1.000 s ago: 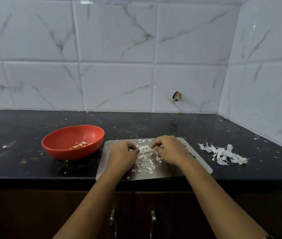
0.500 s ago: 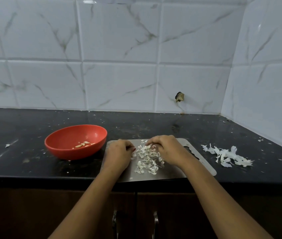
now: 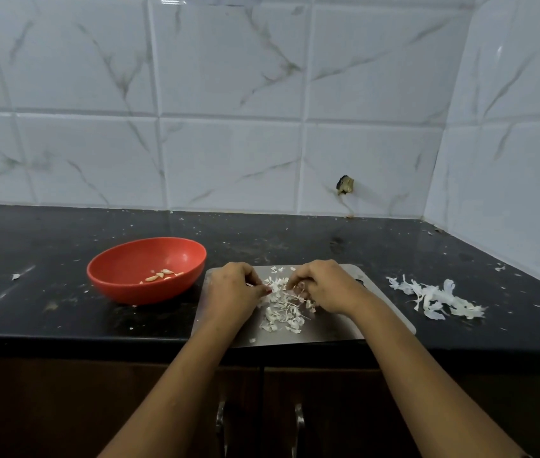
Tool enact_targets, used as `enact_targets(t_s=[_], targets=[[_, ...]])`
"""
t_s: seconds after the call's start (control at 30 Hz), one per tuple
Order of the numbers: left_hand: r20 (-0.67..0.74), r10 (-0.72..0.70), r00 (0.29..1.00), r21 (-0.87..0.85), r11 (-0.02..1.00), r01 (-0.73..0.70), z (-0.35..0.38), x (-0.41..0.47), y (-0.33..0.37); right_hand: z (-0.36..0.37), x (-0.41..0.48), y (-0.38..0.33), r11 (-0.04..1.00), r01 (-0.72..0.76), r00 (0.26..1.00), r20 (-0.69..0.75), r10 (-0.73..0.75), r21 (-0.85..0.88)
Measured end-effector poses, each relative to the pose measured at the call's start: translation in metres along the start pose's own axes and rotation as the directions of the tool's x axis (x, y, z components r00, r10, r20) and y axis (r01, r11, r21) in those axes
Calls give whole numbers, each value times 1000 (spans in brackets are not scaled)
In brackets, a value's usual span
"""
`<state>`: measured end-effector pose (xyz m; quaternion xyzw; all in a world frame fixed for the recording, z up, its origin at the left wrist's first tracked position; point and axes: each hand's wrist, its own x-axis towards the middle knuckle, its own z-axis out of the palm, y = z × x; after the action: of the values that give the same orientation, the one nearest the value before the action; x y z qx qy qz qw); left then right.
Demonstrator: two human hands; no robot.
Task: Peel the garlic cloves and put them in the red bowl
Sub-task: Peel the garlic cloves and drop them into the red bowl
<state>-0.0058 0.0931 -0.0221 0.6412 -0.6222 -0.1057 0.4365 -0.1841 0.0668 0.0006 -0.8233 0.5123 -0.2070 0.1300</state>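
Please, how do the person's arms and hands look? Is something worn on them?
Both forearms are bare; no sleeve shows plainly. The left hand and the right hand wear no gloves, and no watch or bracelet shows. Rings cannot be told.

Views: I have just one, the head camera.
Position: above the front edge of the bench (image 3: 47, 259), at head height.
Facing: forward and down, square to the tiled wall (image 3: 229, 127), with a side wall (image 3: 510, 143) at right.
Nearness: close and wide-angled. The left grip (image 3: 232, 292) and right grip (image 3: 324, 285) sit just below my frame's centre, and the cabinet doors (image 3: 63, 408) fill the bottom edge.
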Motion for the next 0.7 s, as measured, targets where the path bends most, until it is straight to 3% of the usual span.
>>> enact_targets(t_s=[0.13,0.33,0.43,0.53,0.6,0.7], targets=[[-5,21,1000,34,999,-21,-2,-1,4,-5,-2,6,999,-25,996,-79,28,49],[56,83,995,85,993,-88,-4,-4,7,-5,-5,0,985,-4,1000,22,8,-171],[200,134,971,124,979,-160,-6,-8,11,-5,-5,-3,972,-5,1000,-6,3,-237],[434,82,897,333,911,-244,-1,-13,10,-1,-3,-1,953,-6,1000,-2,6,-304],[496,-1,869,473,839,-268,4,-14,5,2,-1,4,973,-19,999,-33,12,-229],[464,11,886,474,842,-259,11,-8,3,3,0,9,997,-32,983,-176,43,66]])
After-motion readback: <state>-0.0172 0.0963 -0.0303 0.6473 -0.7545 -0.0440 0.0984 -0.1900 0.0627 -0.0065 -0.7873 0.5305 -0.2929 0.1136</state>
